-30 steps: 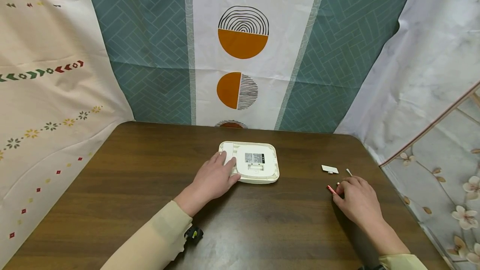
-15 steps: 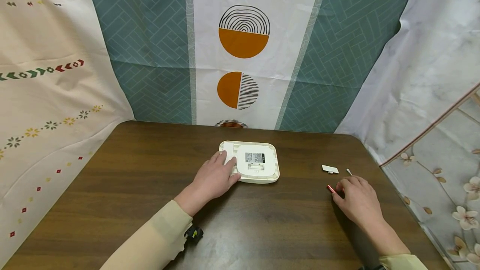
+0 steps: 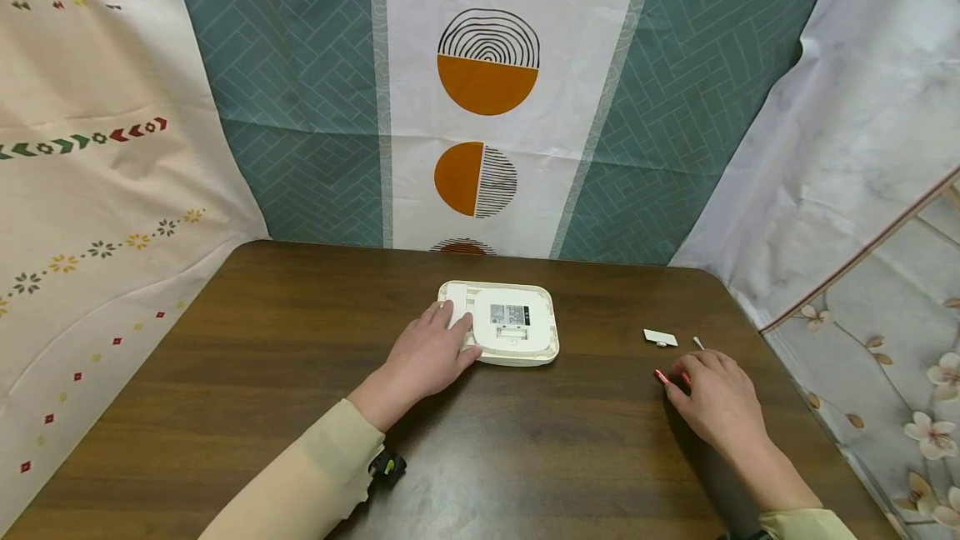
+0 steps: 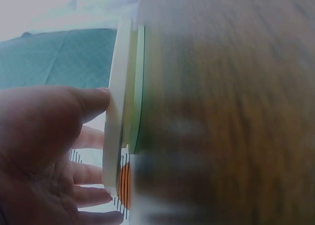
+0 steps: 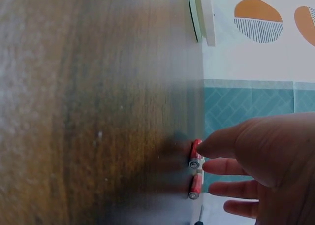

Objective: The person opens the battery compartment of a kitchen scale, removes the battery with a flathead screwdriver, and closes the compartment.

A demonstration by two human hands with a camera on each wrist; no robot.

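Note:
A white, rounded device (image 3: 538, 319) lies on the table with a printed label and a small battery slot facing up. My left hand (image 3: 429, 354) rests on its left part, fingers extended and thumb (image 4: 93, 103) against the near edge. At the right, two red batteries (image 5: 196, 153) lie side by side on the table. My right hand (image 3: 716, 398) is over them with its thumb (image 5: 216, 144) at one battery and its fingers loosely bent. In the head view, the second battery (image 3: 686, 378) shows between thumb and index finger, partly hidden by the hand.
A small white cover (image 3: 660, 338) with a tab lies beyond the batteries. A thin stick with a pale end (image 3: 698, 343) pokes out past the right hand. The brown wooden table (image 3: 300, 298) ends at patterned cloths hung behind and on both sides.
Under my right hand, the second battery has shifted slightly and more of its red side shows between thumb and index finger. My left hand and the device stay put.

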